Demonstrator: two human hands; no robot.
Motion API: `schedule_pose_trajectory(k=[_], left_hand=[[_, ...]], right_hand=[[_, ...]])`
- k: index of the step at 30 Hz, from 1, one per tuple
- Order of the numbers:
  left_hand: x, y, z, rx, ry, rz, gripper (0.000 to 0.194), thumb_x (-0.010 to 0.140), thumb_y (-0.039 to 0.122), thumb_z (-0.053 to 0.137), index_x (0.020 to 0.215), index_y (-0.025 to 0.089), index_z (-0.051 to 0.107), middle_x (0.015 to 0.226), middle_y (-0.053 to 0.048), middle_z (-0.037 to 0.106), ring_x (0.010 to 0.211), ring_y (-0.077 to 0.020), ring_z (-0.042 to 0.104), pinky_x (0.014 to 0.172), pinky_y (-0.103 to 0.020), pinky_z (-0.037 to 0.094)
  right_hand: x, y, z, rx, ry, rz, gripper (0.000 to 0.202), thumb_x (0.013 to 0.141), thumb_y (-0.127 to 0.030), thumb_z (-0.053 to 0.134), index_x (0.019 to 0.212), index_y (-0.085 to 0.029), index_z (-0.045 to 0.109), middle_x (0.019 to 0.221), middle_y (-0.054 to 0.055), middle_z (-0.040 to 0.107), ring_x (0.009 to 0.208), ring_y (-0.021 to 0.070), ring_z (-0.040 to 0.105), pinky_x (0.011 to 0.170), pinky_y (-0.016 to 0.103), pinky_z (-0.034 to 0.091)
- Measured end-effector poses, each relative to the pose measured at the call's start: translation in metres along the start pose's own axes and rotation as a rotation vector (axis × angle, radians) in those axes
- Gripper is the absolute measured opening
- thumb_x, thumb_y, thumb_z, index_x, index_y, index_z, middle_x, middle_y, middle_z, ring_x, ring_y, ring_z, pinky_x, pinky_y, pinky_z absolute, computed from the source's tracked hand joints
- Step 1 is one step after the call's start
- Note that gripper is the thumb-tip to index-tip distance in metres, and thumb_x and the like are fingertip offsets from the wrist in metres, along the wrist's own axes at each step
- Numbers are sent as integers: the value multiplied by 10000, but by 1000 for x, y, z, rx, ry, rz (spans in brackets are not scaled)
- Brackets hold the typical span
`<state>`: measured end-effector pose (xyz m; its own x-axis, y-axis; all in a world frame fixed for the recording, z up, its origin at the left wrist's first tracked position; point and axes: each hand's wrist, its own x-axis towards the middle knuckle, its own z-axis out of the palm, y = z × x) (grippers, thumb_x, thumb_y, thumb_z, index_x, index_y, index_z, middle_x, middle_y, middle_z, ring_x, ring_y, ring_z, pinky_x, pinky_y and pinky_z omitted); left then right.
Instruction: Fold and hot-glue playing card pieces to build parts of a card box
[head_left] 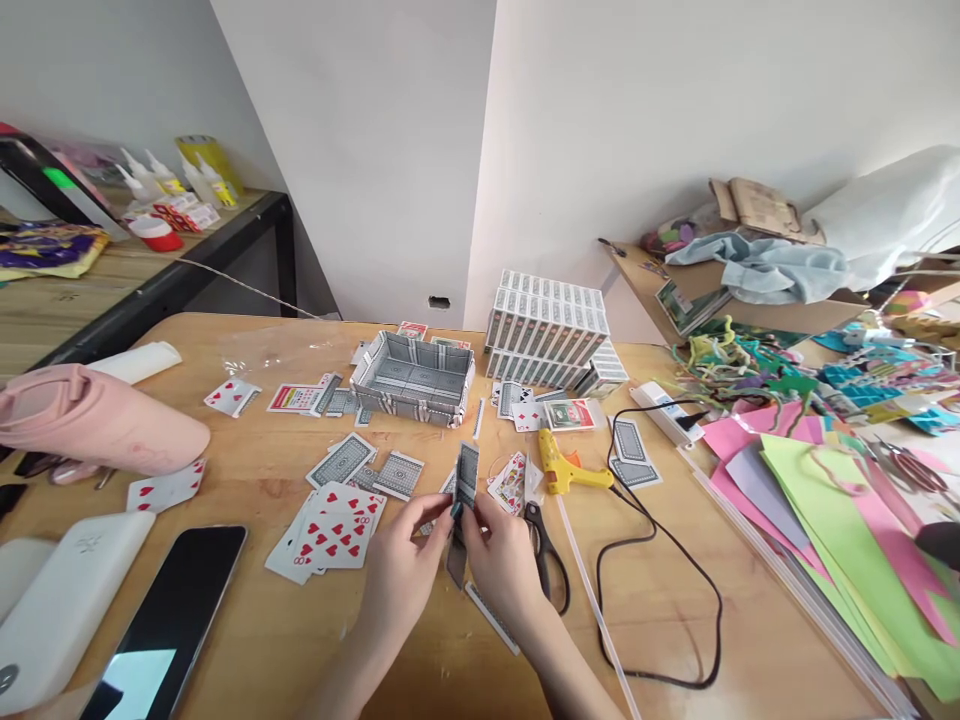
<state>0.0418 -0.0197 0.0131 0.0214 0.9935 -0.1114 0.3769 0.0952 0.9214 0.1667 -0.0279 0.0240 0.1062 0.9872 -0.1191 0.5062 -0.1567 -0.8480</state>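
Craft workroom, glue gun, coloured paper

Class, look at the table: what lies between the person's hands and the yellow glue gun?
In the head view, black-handled scissors and a few face-up cards lie between the right hand and the glue gun.

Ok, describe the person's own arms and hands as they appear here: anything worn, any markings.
Both forearms enter from the bottom edge bare, with no sleeve showing anywhere along them. The left hand and the right hand wear no gloves, and no watch, bracelet or ring can be seen. The fingers are slim. The nails look short; any polish is too small to tell. No markings show.
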Motion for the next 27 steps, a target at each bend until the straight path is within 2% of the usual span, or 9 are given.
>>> schedule_pose_trajectory(k=[3,5,8,10,15,17,19,21,27], left_hand=[[-5,1,4,99,-6,103,293,866,316,421,1034,193,627,988,-89,703,826,-206,679,707,-306,559],[-7,2,7,162,5,220,294,861,257,420,1062,203,628,1065,-87,681,944,-214,652,797,-323,540],[-9,3,8,220,25,356,286,839,198,444,1045,226,640,1119,-66,657,1055,-216,597,903,-356,492],[-9,3,6,211,35,360,267,835,196,454,1013,237,647,1102,-58,657,1056,-214,588,920,-375,478],[5,7,-6,-37,48,71,342,805,284,518,1136,218,570,1171,-79,617,1049,-223,591,899,-376,488],[14,11,-11,-200,-106,-60,451,791,318,547,1226,210,507,1182,-85,616,1061,-225,591,886,-358,496],[22,15,-15,-284,-250,-138,443,770,317,577,1196,199,543,1128,-80,649,1044,-233,601,891,-360,489],[28,16,-16,-334,-289,-165,394,753,301,597,1131,188,595,1063,-76,676,1013,-240,612,895,-367,480],[34,5,-10,-479,-79,-239,475,692,292,663,1143,186,561,889,-39,684,918,-206,630,817,-310,488]], right_hand=[[2,5,0,72,-5,-3,307,908,-342,337,719,-185,520,559,-22,493,494,112,425,481,215,299],[4,10,0,186,-24,-9,342,915,-389,321,717,-180,506,578,-24,461,523,111,401,495,213,311],[8,18,0,375,-46,17,335,888,-436,389,724,-171,513,623,-20,461,576,112,405,532,211,342],[11,22,-1,509,-80,61,306,851,-442,470,737,-166,539,638,-17,491,585,112,424,545,213,353],[15,22,-5,793,-254,158,269,747,-431,621,835,-177,620,663,-1,612,571,132,513,564,241,404],[15,19,-7,845,-325,161,282,706,-419,667,857,-182,637,673,8,643,621,162,568,616,270,437],[14,17,-7,881,-379,160,302,674,-393,702,881,-181,644,696,17,665,694,190,609,681,301,456],[14,16,-7,894,-382,168,314,656,-366,723,892,-177,640,718,22,677,735,197,626,710,312,460],[11,27,0,768,-301,188,267,650,-364,729,773,-160,609,694,16,660,675,156,612,661,271,456]])
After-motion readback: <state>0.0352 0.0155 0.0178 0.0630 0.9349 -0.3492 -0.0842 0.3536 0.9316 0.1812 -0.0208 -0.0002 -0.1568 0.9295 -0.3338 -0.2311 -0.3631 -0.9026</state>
